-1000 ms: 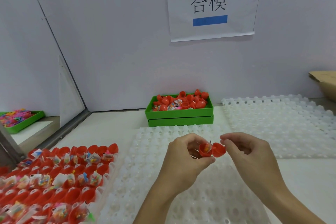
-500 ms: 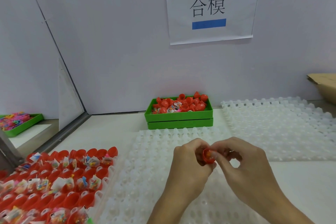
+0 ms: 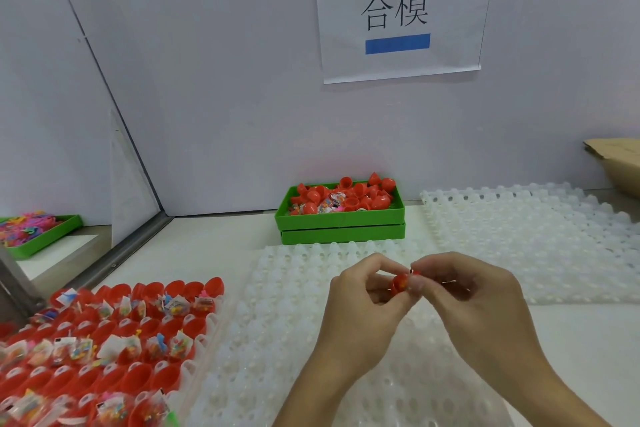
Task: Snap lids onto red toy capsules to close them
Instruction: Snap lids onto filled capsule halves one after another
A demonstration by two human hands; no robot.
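Note:
A small red capsule (image 3: 401,283) sits between both hands above the white dimpled tray (image 3: 277,315). My left hand (image 3: 363,308) pinches its left half with thumb and fingers. My right hand (image 3: 474,302) pinches the red lid against it from the right; the fingers hide most of the lid. At the lower left a tray (image 3: 194,367) holds several open red capsule halves (image 3: 114,340) with small bagged toys in them.
Two stacked green bins (image 3: 341,230) with loose red lids stand at the back centre. A second white dimpled tray (image 3: 540,239) lies to the right, a cardboard box (image 3: 620,163) beyond it. A green tray of coloured bits (image 3: 45,236) sits far left behind a partition.
The lid and the capsule half, held apart a second ago, have been brought together; both hands have closed in around the capsule.

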